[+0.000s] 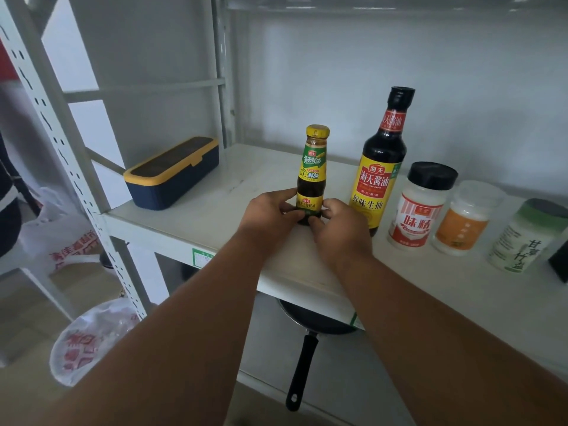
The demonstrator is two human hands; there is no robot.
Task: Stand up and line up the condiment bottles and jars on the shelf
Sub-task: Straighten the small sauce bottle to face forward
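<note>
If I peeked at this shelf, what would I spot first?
First, two hands, left hand and right hand, holding the base of a small yellow-capped sauce bottle upright mid-shelf. Just right of it stands the tall dark soy sauce bottle, then a row of white jars. A blue box with a yellow rim sits far left.

We see a row on the white metal shelf (215, 207). From left: the blue box with a yellow-rimmed lid (172, 173), the small yellow-capped sauce bottle (312, 170), the tall dark soy sauce bottle (381, 167), then the black-lidded white jar (421, 207), the clear-lidded orange-label jar (467, 219) and the green-lidded jar (522, 238). Our left hand (270, 216) and right hand (341, 232) touch the small bottle's bottom from each side. The black frying pan (307, 327) lies under the shelf.
</note>
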